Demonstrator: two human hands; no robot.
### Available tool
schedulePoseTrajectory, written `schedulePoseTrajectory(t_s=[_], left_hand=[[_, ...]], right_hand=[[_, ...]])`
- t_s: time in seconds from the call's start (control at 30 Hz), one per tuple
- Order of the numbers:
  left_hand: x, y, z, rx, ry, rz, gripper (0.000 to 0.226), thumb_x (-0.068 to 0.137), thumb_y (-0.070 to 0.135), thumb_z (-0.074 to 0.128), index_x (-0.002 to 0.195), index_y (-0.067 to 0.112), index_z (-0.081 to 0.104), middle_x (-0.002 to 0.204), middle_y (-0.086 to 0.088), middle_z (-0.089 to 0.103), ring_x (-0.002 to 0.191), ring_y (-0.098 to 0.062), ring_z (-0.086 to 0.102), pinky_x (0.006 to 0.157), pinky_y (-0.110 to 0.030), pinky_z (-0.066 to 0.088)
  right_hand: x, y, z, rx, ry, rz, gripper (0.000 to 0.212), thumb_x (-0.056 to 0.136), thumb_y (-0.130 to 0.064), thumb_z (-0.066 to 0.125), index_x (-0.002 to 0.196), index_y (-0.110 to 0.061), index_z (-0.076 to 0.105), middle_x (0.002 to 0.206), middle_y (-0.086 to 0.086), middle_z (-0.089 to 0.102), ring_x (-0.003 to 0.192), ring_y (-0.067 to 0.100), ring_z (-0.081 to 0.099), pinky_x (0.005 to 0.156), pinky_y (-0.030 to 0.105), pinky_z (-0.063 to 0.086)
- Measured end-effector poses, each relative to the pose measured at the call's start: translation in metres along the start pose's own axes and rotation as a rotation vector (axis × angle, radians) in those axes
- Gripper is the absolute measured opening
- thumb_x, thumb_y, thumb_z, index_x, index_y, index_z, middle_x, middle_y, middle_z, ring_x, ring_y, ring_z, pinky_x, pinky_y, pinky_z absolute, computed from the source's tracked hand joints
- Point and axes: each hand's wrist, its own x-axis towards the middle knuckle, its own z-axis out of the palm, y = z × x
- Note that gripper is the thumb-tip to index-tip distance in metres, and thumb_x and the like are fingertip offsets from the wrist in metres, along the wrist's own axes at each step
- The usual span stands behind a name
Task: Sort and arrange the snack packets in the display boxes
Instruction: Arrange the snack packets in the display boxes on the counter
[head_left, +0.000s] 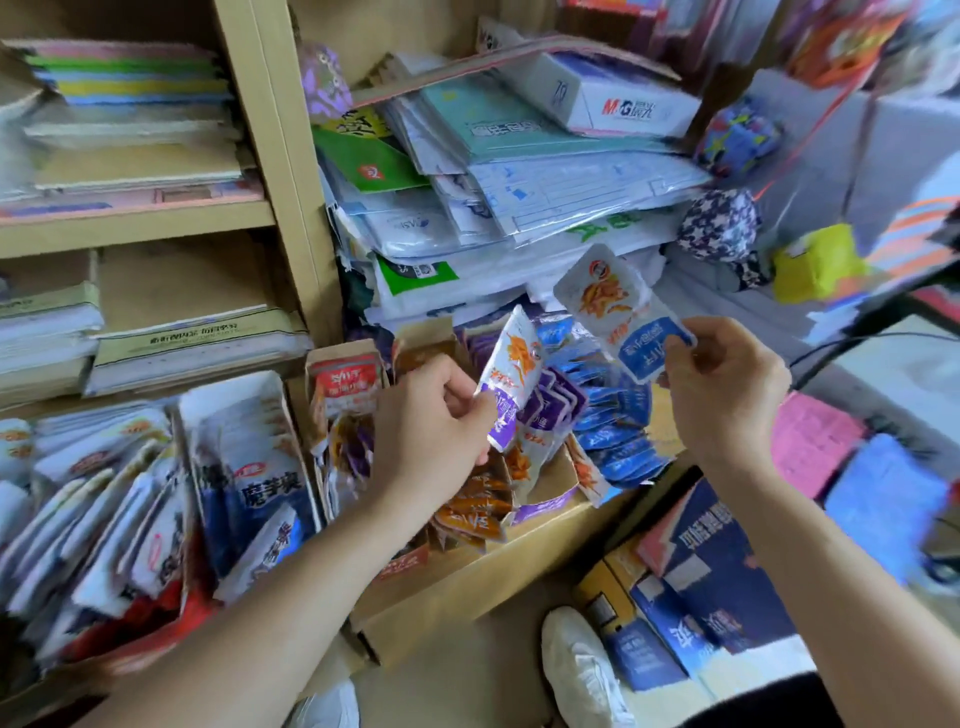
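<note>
Purple-edged packet (511, 364) in the left hand (426, 421), blue packet (618, 306) in the right hand (727, 389), and both are up in the air above the display boxes (545, 506). The left hand's thumb and fingers pinch the purple one by its lower end, holding it upright just over the purple stack (558, 395). The right hand pinches the blue one by its bottom corner, lifted higher and tilted, above and slightly behind the blue stack (618, 421). How far along? I'd call it well into the job: purple sits with purple, blue with blue, and the orange packets (475, 506) are bunched in the front of their box. But the stacks lean and spill, the orange ones look loose, and the box with the red label (345, 379) shows mixed colours below it. To the far left the bigger packets (104, 499) lie in a slumped heap. So two packets need homes, each close to its matching colour, and a fair bit of straightening looks left.
</note>
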Motion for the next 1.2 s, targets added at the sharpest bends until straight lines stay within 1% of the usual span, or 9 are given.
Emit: schedulePoseTrajectory(t_s=[0.1, 0.2, 0.43, 0.57, 0.7, 0.8, 0.87, 0.97, 1.2], left_hand=[[0.001, 0.0, 0.016, 0.184, 0.069, 0.187, 0.024, 0.087, 0.017, 0.072, 0.071, 0.018, 0.055, 0.05, 0.007, 0.06, 0.046, -0.007, 0.062, 0.054, -0.035, 0.053], [0.005, -0.005, 0.026, 0.211, 0.088, 0.201, 0.023, 0.085, 0.017, 0.074, 0.072, 0.02, 0.055, 0.049, 0.007, 0.059, 0.046, -0.006, 0.061, 0.055, -0.036, 0.053], [0.013, -0.021, 0.03, 0.306, -0.056, 0.183, 0.024, 0.087, 0.035, 0.076, 0.109, 0.026, 0.071, 0.05, 0.014, 0.06, 0.051, 0.002, 0.059, 0.057, -0.015, 0.044], [0.012, -0.018, 0.027, 0.296, -0.171, 0.164, 0.039, 0.088, 0.05, 0.07, 0.124, 0.035, 0.069, 0.055, 0.018, 0.064, 0.053, 0.003, 0.06, 0.055, -0.021, 0.046], [0.008, -0.017, 0.027, 0.352, -0.357, 0.175, 0.059, 0.087, 0.052, 0.069, 0.143, 0.046, 0.05, 0.08, 0.02, 0.07, 0.059, 0.005, 0.057, 0.057, -0.022, 0.044], [0.002, -0.019, 0.027, 0.498, -0.435, 0.271, 0.073, 0.088, 0.051, 0.069, 0.152, 0.045, 0.035, 0.109, 0.017, 0.054, 0.093, -0.001, 0.054, 0.071, -0.022, 0.048], [-0.001, -0.021, 0.028, 0.541, -0.431, 0.336, 0.077, 0.088, 0.048, 0.07, 0.155, 0.038, 0.034, 0.123, 0.013, 0.048, 0.113, -0.006, 0.047, 0.082, -0.025, 0.051], [-0.002, -0.022, 0.029, 0.58, -0.382, 0.471, 0.071, 0.088, 0.04, 0.072, 0.152, 0.029, 0.043, 0.137, 0.012, 0.05, 0.116, -0.011, 0.047, 0.082, -0.031, 0.056], [0.001, -0.023, 0.032, 0.712, -0.236, 0.576, 0.049, 0.092, 0.042, 0.068, 0.139, 0.03, 0.058, 0.096, 0.01, 0.072, 0.088, -0.016, 0.055, 0.058, -0.03, 0.05]], right_hand=[[0.007, 0.006, -0.01, -0.037, 0.047, -0.018, 0.013, 0.085, -0.027, 0.062, 0.093, -0.032, 0.07, 0.074, -0.004, 0.072, 0.068, 0.021, 0.071, 0.07, 0.051, 0.058], [0.01, 0.01, -0.018, -0.085, 0.046, -0.043, 0.015, 0.087, -0.015, 0.065, 0.096, -0.023, 0.074, 0.073, -0.003, 0.068, 0.069, 0.024, 0.069, 0.072, 0.047, 0.057], [0.01, 0.026, -0.017, -0.309, -0.255, -0.157, 0.027, 0.085, -0.006, 0.064, 0.104, -0.021, 0.077, 0.074, 0.005, 0.071, 0.068, 0.029, 0.062, 0.071, 0.04, 0.055], [0.009, 0.025, -0.016, -0.407, -0.407, -0.186, 0.054, 0.083, 0.001, 0.062, 0.127, -0.029, 0.069, 0.074, -0.002, 0.066, 0.074, 0.026, 0.059, 0.076, 0.036, 0.053], [0.009, 0.025, -0.017, -0.452, -0.485, -0.135, 0.062, 0.081, 0.003, 0.057, 0.13, -0.035, 0.066, 0.068, 0.003, 0.067, 0.071, 0.027, 0.06, 0.07, 0.036, 0.055], [0.007, 0.026, -0.015, -0.474, -0.557, -0.129, 0.067, 0.08, 0.006, 0.051, 0.127, -0.039, 0.067, 0.068, 0.006, 0.068, 0.068, 0.029, 0.06, 0.063, 0.036, 0.053], [0.006, 0.026, -0.013, -0.468, -0.578, -0.138, 0.067, 0.083, 0.007, 0.048, 0.129, -0.039, 0.065, 0.071, 0.008, 0.068, 0.071, 0.032, 0.059, 0.065, 0.039, 0.053], [0.004, 0.03, -0.006, -0.504, -0.623, -0.147, 0.062, 0.091, 0.001, 0.047, 0.137, -0.04, 0.057, 0.084, 0.01, 0.069, 0.077, 0.034, 0.061, 0.068, 0.041, 0.055], [0.004, 0.036, 0.0, -0.581, -0.674, -0.172, 0.049, 0.1, -0.016, 0.052, 0.147, -0.029, 0.045, 0.103, 0.006, 0.057, 0.084, 0.026, 0.053, 0.066, 0.032, 0.039]])
